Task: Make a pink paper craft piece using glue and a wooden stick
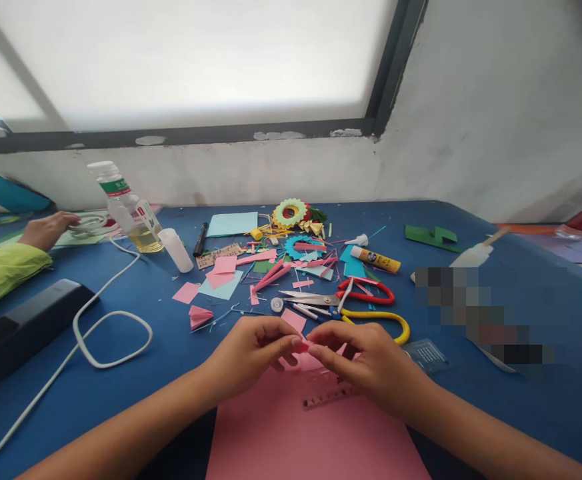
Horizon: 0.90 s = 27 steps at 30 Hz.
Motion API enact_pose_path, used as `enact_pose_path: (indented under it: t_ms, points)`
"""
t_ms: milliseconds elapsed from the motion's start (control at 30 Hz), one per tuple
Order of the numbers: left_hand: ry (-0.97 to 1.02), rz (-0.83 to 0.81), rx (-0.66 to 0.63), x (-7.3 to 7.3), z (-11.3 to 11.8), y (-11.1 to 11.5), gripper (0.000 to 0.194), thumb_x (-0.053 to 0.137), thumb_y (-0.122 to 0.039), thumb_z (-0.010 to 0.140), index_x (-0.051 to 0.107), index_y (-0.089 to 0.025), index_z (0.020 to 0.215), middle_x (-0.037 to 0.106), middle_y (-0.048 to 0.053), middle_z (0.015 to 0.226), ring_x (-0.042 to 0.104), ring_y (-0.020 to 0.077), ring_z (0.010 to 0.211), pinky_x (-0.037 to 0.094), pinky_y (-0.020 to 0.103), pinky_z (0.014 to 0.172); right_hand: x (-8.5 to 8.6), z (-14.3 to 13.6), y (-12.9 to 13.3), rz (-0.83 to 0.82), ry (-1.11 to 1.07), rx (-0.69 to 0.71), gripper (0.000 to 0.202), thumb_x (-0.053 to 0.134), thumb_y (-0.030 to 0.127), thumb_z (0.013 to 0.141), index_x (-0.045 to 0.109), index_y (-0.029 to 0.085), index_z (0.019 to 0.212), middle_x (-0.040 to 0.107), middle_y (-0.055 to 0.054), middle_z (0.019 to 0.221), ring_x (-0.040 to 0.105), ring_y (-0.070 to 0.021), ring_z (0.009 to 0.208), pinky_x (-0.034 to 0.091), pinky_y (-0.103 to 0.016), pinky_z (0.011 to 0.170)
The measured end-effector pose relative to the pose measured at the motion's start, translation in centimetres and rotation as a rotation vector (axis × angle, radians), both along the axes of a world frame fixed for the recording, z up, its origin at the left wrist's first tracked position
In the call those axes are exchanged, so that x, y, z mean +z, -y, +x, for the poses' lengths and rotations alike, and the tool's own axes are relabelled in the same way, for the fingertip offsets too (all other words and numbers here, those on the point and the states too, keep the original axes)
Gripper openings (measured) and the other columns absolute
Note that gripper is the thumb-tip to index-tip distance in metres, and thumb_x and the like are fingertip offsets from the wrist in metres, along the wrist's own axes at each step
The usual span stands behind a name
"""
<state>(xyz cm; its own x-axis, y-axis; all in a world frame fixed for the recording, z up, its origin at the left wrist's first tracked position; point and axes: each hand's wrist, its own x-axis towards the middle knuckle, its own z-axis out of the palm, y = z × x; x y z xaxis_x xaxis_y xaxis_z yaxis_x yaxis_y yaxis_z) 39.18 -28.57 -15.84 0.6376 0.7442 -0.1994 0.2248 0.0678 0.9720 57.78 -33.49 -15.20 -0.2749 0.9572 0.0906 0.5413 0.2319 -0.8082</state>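
Between the fingertips of both hands is a small piece of pink paper (303, 346), mostly covered by the fingers. My left hand (257, 348) pinches it from the left, and my right hand (358, 353) pinches it from the right. Under the hands lies a large pink sheet (305, 440) with a clear ruler (328, 398) on it, partly hidden by my right hand. Just beyond my fingers are scissors (315, 299) with one red and one yellow handle. A folded pink paper piece (200, 317) rests left of them.
Paper scraps, a glue stick (375, 259) and a paper ring (291, 213) lie at the back. An oil bottle (129, 217), a white cable (113, 287) and a black box (25, 327) are leftward. Another person's hand (48, 230) is far left. A white bottle (471, 255) stands right.
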Motion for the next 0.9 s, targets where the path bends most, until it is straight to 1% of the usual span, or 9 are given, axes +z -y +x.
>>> enact_pose_path:
  t_ms: [67,167,267,333,433,567,633,767,900]
  points:
    - [0.007,0.02,0.02,0.0,0.1,0.0,0.023,0.053,-0.032,0.082,0.06,-0.013,0.091,0.06,0.0,0.07,0.061,0.0094,0.066,0.05,0.019,0.059,-0.2,0.0,0.1,-0.026,-0.019,-0.02,0.017,0.053,0.027,0.084,0.063,0.019,0.095,0.066,0.0,0.071,0.058,-0.0108,0.058,0.044,-0.02,0.05]
    - [0.002,0.03,0.06,0.0,0.2,0.0,0.026,0.05,-0.029,0.083,0.055,-0.014,0.103,0.059,-0.001,0.068,0.061,0.0109,0.065,0.051,0.022,0.058,-0.5,0.0,0.0,-0.058,-0.056,-0.075,0.028,0.054,0.023,0.081,0.056,0.018,0.109,0.064,-0.001,0.077,0.056,-0.01,0.055,0.046,-0.021,0.049]
    - [0.009,0.008,0.061,-0.2,0.2,0.1,0.029,0.051,-0.025,0.081,0.052,-0.014,0.107,0.059,-0.001,0.065,0.061,0.0119,0.065,0.05,0.023,0.058,-0.8,-0.1,-0.4,-0.082,-0.101,-0.111,0.034,0.052,0.02,0.08,0.053,0.016,0.113,0.061,-0.001,0.078,0.055,-0.0102,0.058,0.048,-0.021,0.051]
    - [0.005,0.023,0.051,-0.3,0.2,0.2,0.028,0.051,-0.023,0.08,0.052,-0.014,0.106,0.06,-0.001,0.066,0.06,0.0113,0.064,0.049,0.022,0.058,-0.9,0.0,-0.6,-0.095,-0.111,-0.111,0.033,0.05,0.018,0.08,0.054,0.015,0.113,0.06,-0.001,0.077,0.056,-0.0112,0.062,0.048,-0.021,0.052]
    - [-0.078,0.13,0.044,-0.4,0.2,0.3,0.019,0.05,-0.023,0.079,0.058,-0.013,0.094,0.061,0.0,0.066,0.056,0.0085,0.056,0.046,0.02,0.055,-1.2,0.1,-0.7,-0.09,-0.077,-0.08,0.031,0.048,0.016,0.08,0.056,0.016,0.111,0.06,-0.001,0.075,0.056,-0.0122,0.065,0.046,-0.022,0.055]
    - [-0.301,0.429,0.053,-0.4,0.2,0.1,0.017,0.049,-0.021,0.079,0.065,-0.016,0.083,0.063,-0.001,0.068,0.053,0.008,0.057,0.041,0.019,0.054,-1.5,0.1,-0.7,-0.027,0.01,-0.005,0.032,0.048,0.01,0.078,0.056,0.018,0.109,0.062,0.0,0.075,0.056,-0.0109,0.06,0.042,-0.022,0.054]
    - [-0.375,0.534,0.047,-0.5,0.1,0.0,0.016,0.051,-0.019,0.077,0.067,-0.018,0.08,0.063,-0.001,0.068,0.052,0.0084,0.059,0.039,0.019,0.055,-1.5,-0.1,-0.7,0.014,0.058,0.022,0.029,0.05,0.009,0.077,0.058,0.018,0.104,0.063,0.001,0.074,0.056,-0.011,0.06,0.041,-0.022,0.055]
    - [-0.43,0.618,0.012,-0.7,-0.2,-0.1,0.012,0.056,-0.019,0.074,0.067,-0.02,0.074,0.061,-0.002,0.071,0.05,0.0092,0.061,0.035,0.02,0.054,-1.6,-0.4,-0.9,0.101,0.135,0.024,0.018,0.052,0.007,0.078,0.061,0.018,0.088,0.065,-0.001,0.078,0.057,-0.0127,0.067,0.041,-0.023,0.059]
    - [-0.468,0.682,-0.018,-0.7,-0.3,0.0,0.012,0.055,-0.02,0.075,0.067,-0.021,0.072,0.059,-0.002,0.072,0.05,0.0089,0.06,0.034,0.02,0.053,-2.1,-0.3,-1.1,0.194,0.17,0.034,0.017,0.053,0.003,0.076,0.06,0.017,0.083,0.064,-0.001,0.08,0.057,-0.0141,0.073,0.042,-0.024,0.064]
